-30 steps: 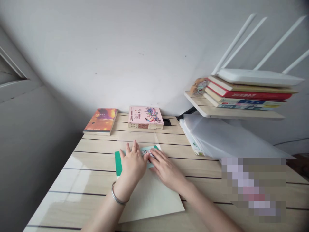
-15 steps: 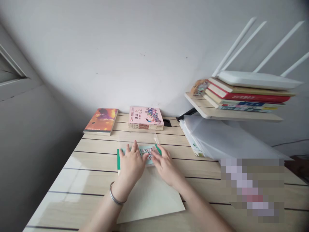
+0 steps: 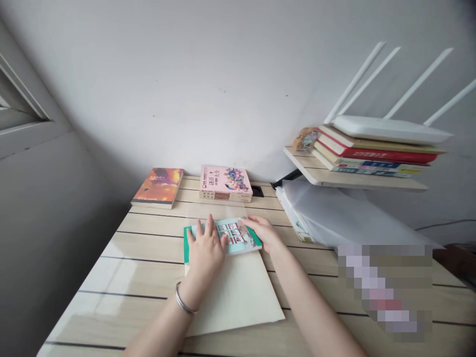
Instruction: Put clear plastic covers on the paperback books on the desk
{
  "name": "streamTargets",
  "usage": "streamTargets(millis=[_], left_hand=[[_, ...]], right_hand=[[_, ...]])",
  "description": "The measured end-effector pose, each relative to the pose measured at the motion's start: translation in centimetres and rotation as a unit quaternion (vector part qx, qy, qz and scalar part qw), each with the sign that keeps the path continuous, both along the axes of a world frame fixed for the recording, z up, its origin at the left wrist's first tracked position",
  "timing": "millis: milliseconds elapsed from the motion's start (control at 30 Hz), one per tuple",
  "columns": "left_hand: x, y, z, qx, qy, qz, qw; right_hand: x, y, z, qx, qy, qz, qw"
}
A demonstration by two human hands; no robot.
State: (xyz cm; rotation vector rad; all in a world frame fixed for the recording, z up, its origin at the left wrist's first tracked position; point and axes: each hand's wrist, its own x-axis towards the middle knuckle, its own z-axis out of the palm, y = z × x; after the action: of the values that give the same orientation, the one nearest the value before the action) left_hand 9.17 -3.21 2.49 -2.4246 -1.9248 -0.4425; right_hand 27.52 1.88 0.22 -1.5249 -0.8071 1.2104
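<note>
A light-blue book with green side bands and small pictures on its cover lies across a cream sheet. My left hand rests flat on the left part of the cover, fingers spread. At the book's right end, my right hand grips the far corner; part of its fingers is hidden by the hand. A clear plastic sheet shows on the table just beyond the book.
An orange book and a stack topped by a pink book sit along the wall. On the right, a raised shelf holds several books and a white router. Translucent plastic sheets jut out beneath it.
My right hand has shifted from the cover's right part out to the book's right edge, uncovering more pictures. My left hand stays on the cover. The view has shifted slightly.
</note>
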Motion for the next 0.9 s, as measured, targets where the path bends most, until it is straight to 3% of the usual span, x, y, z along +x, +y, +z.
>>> streamTargets(millis=[200, 333, 400, 500, 567, 633, 700, 900], left_hand=[[0.1, 0.1, -0.1, 0.048, -0.017, -0.007, 0.999], [0.3, -0.2, 0.8, 0.062, -0.06, -0.006, 0.996], [-0.1, -0.3, 1.7, 0.079, -0.106, 0.013, 0.991], [-1.8, 0.2, 3.1, 0.064, -0.221, 0.094, 0.969], [-3.7, 0.9, 3.5, 0.005, -0.368, 0.158, 0.916], [-5.7, 1.7, 3.4, -0.088, -0.525, 0.195, 0.824], [-7.3, 2.2, 2.9, -0.175, -0.6, 0.196, 0.755], [-8.7, 2.0, 1.4, -0.301, -0.669, 0.115, 0.67]], right_hand=[[-0.5, -0.4, -0.2, 0.03, 0.079, 0.03, 0.996], [-0.5, -1.0, -0.1, 0.067, 0.107, 0.021, 0.992], [-0.5, -1.3, 0.0, 0.081, 0.114, 0.017, 0.99], [-0.5, -1.5, 0.1, 0.096, 0.123, 0.014, 0.988], [-0.6, -1.7, 0.1, 0.103, 0.13, 0.014, 0.986], [-0.7, -1.8, 0.2, 0.111, 0.136, 0.014, 0.984], [-0.7, -1.8, 0.4, 0.12, 0.136, 0.018, 0.983], [-0.8, -2.2, 1.3, 0.116, 0.123, 0.037, 0.985]])
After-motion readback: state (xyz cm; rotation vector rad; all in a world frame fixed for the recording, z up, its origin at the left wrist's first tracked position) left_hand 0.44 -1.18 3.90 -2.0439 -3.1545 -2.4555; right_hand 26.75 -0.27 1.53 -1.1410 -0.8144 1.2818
